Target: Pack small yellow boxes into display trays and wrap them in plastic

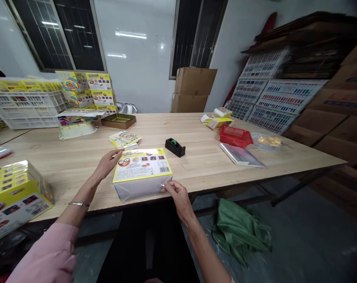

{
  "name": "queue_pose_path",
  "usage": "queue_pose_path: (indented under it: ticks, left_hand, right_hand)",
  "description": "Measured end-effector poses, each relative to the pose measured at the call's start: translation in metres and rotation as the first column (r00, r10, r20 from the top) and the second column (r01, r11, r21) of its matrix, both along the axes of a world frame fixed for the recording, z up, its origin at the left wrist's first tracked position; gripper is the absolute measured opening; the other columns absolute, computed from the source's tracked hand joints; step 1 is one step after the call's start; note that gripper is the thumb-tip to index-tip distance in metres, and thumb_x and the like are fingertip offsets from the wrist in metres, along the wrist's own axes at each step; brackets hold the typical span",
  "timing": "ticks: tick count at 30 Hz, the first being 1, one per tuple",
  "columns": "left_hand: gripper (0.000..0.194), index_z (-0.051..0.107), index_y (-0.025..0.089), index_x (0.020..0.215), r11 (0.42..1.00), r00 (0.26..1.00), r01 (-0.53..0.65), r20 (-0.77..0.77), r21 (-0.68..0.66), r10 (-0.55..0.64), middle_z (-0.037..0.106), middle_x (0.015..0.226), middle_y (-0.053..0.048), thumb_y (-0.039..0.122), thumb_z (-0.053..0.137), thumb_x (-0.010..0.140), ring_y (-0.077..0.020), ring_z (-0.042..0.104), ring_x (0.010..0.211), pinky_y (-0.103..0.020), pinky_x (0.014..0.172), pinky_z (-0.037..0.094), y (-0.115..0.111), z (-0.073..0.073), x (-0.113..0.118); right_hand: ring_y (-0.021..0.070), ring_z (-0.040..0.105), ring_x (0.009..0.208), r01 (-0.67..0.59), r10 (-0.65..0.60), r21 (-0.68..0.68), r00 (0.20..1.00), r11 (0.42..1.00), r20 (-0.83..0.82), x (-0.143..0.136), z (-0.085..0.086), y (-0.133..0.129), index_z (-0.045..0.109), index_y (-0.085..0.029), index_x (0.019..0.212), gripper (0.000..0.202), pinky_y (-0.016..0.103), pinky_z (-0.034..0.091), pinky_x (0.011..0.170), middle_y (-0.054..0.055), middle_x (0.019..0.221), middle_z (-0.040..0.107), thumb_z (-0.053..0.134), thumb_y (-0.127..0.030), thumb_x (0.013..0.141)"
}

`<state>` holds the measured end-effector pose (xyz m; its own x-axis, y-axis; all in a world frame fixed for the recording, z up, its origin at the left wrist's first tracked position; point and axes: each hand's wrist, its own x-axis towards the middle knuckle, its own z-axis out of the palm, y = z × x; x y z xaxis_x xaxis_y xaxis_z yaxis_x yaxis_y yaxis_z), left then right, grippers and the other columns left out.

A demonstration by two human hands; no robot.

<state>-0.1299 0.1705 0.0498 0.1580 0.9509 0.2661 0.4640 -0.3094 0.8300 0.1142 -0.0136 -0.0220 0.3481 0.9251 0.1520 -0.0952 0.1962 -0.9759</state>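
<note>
A yellow and white printed box (143,167) lies at the table's front edge, its plain whitish side facing me and looking wrapped in clear film. My left hand (109,163) is at the box's back left corner, fingers bent together; what they pinch, if anything, is too small to make out. At the box's front right corner, the thumb and fingers of my right hand (176,194) pinch the clear film. Just behind the box stands a black tape dispenser (175,147) with a green core. Flat printed cards (125,138) lie behind its left end.
Wrapped yellow boxes (15,196) sit at the left front. Farther back are a white crate (30,108), stacked boxes (100,90) and an open tin (119,121). On the right are a red basket (235,136), a clear sleeve stack (241,155) and a bowl (267,142).
</note>
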Motion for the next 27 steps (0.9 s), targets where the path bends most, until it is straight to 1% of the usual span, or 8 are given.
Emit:
queue_pose_path:
  ticks: [3, 6, 9, 12, 14, 16, 20, 27]
  left_hand:
    - [0.068, 0.062, 0.018, 0.120, 0.999, 0.984, -0.002, 0.177, -0.048, 0.010, 0.059, 0.134, -0.017, 0.060, 0.069, 0.068, -0.0288, 0.062, 0.111, -0.038, 0.087, 0.053, -0.021, -0.001, 0.000]
    - [0.063, 0.054, 0.020, 0.118, 0.990, 0.946, -0.136, 0.292, -0.037, 0.141, 0.053, 0.136, -0.015, 0.062, 0.068, 0.073, -0.0271, 0.058, 0.117, -0.035, 0.083, 0.054, -0.058, -0.011, -0.005]
    - [0.056, 0.055, 0.019, 0.102, 0.975, 0.942, -0.209, 0.253, -0.075, 0.221, 0.062, 0.110, -0.011, 0.071, 0.054, 0.081, -0.0252, 0.061, 0.104, -0.036, 0.079, 0.053, -0.101, -0.024, -0.010]
    - [0.059, 0.054, 0.019, 0.091, 0.978, 0.946, -0.177, 0.255, -0.107, 0.199, 0.063, 0.088, -0.004, 0.074, 0.063, 0.071, -0.0214, 0.064, 0.085, -0.036, 0.078, 0.052, -0.130, -0.033, -0.008]
    - [0.060, 0.052, 0.019, 0.090, 0.980, 0.924, -0.160, 0.331, -0.121, 0.192, 0.063, 0.083, -0.002, 0.069, 0.074, 0.063, -0.0195, 0.064, 0.080, -0.035, 0.079, 0.052, -0.139, -0.036, -0.003]
    - [0.059, 0.051, 0.020, 0.088, 0.977, 0.895, -0.160, 0.397, -0.142, 0.204, 0.066, 0.080, -0.002, 0.064, 0.079, 0.060, -0.0191, 0.066, 0.078, -0.034, 0.079, 0.051, -0.144, -0.039, 0.002]
    - [0.047, 0.060, 0.018, 0.086, 0.974, 0.892, -0.133, 0.407, -0.182, 0.198, 0.069, 0.073, -0.002, 0.057, 0.078, 0.065, -0.0190, 0.066, 0.074, -0.033, 0.079, 0.049, -0.150, -0.045, 0.008]
    - [0.030, 0.071, 0.019, 0.075, 0.983, 0.863, -0.079, 0.482, -0.165, 0.150, 0.068, 0.073, 0.000, 0.047, 0.079, 0.070, -0.0158, 0.061, 0.076, -0.028, 0.079, 0.047, -0.152, -0.063, 0.004]
  right_hand:
    - [0.0189, 0.064, 0.074, 0.005, -0.005, 0.003, 1.000, 1.000, 0.005, 0.002, -0.001, -0.002, 0.070, -0.020, 0.067, 0.032, 0.032, 0.048, 0.080, 0.003, 0.071, 0.072, 0.072, -0.051, 0.076]
    - [0.0188, 0.064, 0.075, -0.001, 0.001, 0.008, 1.000, 1.000, 0.011, 0.004, -0.001, -0.003, 0.071, -0.020, 0.068, 0.030, 0.032, 0.049, 0.079, 0.003, 0.073, 0.072, 0.071, -0.049, 0.076]
    - [0.0183, 0.064, 0.074, -0.008, 0.008, 0.006, 1.000, 1.000, 0.017, 0.006, 0.000, -0.004, 0.071, -0.020, 0.068, 0.028, 0.032, 0.050, 0.079, 0.002, 0.072, 0.072, 0.071, -0.047, 0.076]
    - [0.0185, 0.064, 0.076, -0.017, 0.017, 0.010, 0.999, 1.000, 0.036, 0.007, 0.001, -0.005, 0.071, -0.020, 0.068, 0.027, 0.033, 0.050, 0.080, 0.002, 0.073, 0.073, 0.071, -0.047, 0.076]
    - [0.0190, 0.065, 0.076, -0.021, 0.021, 0.007, 0.999, 1.000, 0.048, 0.009, 0.002, -0.006, 0.072, -0.020, 0.069, 0.027, 0.033, 0.050, 0.080, 0.003, 0.074, 0.073, 0.072, -0.047, 0.076]
    - [0.0195, 0.065, 0.077, -0.018, 0.018, -0.001, 0.998, 1.000, 0.057, 0.010, 0.002, -0.006, 0.072, -0.020, 0.069, 0.027, 0.034, 0.050, 0.081, 0.003, 0.075, 0.073, 0.073, -0.047, 0.075]
    - [0.0205, 0.065, 0.077, -0.005, 0.007, -0.021, 0.997, 1.000, 0.077, 0.012, 0.000, -0.006, 0.073, -0.020, 0.070, 0.026, 0.035, 0.049, 0.080, 0.003, 0.075, 0.073, 0.074, -0.046, 0.073]
    - [0.0206, 0.064, 0.081, -0.033, 0.035, -0.025, 0.996, 0.999, 0.078, 0.018, -0.009, -0.006, 0.076, -0.021, 0.075, 0.025, 0.034, 0.048, 0.081, 0.003, 0.078, 0.074, 0.077, -0.046, 0.074]
